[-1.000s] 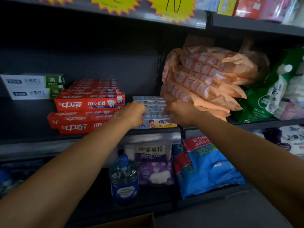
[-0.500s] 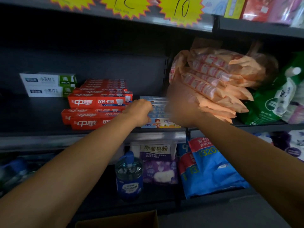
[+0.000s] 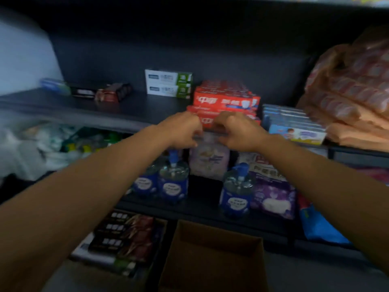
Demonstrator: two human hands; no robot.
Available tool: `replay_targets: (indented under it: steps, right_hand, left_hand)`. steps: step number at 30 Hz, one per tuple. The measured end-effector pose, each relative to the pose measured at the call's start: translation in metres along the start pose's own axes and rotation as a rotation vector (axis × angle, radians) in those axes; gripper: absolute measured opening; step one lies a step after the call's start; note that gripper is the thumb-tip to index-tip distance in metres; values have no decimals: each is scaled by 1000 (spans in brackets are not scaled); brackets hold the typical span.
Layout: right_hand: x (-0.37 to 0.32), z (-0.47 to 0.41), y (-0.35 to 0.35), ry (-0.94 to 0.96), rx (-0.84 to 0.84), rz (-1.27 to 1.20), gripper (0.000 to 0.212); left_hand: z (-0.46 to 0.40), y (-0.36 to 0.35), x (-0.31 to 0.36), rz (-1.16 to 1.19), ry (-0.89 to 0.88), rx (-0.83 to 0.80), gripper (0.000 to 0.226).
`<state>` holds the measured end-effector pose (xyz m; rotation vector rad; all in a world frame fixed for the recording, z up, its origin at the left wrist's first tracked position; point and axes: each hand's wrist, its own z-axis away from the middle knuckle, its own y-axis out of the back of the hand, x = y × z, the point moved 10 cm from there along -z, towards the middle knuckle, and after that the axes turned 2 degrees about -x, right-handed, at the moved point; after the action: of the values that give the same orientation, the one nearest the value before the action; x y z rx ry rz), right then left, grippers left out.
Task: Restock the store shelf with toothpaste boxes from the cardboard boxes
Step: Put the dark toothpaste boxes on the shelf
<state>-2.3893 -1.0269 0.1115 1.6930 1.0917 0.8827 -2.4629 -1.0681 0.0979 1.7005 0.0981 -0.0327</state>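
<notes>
Toothpaste boxes (image 3: 226,101) sit stacked on the store shelf (image 3: 126,106), hands now pulled back.

Half a second ago both hands were at the blue boxes (image 3: 294,123); now the left hand (image 3: 181,129) and right hand (image 3: 237,131) hang by the shelf edge, fingers curled, each grip holding nothing I can make out through the blur. The view dips toward the open cardboard box (image 3: 212,256) and the full one (image 3: 124,239), so a fresh pickup looks next.
</notes>
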Motion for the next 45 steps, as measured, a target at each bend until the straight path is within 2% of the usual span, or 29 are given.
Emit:
replay_targets:
  steps: [3,5,9,16,20,28,34,40,45]
  right_hand:
    - [-55,-23,-40,62,-69,-54,33]
    - [-83,-36,-70,88,-122,-84,33]
    - [-127,-55,-139,138,-247,-142,28]
    - [-171,-72,-235,168,-439,-186,39]
    - [-187,-76,-279,199,-536,-219,38]
    - [-191,-68,-312,110,-544,-299,35]
    - [-208,-42,-349,106,-667,-319,35]
    - [-225,-27,-370,69,-744,-378,51]
    - [-234,-7,-369,10,-770,-387,53]
  left_hand:
    - [40,-30,-48,-54,31,-89,19]
    - [63,-55,-76,-11,39,-131,12]
    - [92,-115,-129,59,98,-237,21]
    - [110,-203,-172,140,55,-397,25]
    - [114,-233,-192,160,35,-458,28]
    - [118,-256,-195,177,7,-491,24]
    - [139,-282,-204,201,4,-512,27]
    - [142,-304,-204,264,-16,-545,23]
    - [144,-311,-196,258,-82,-555,28]
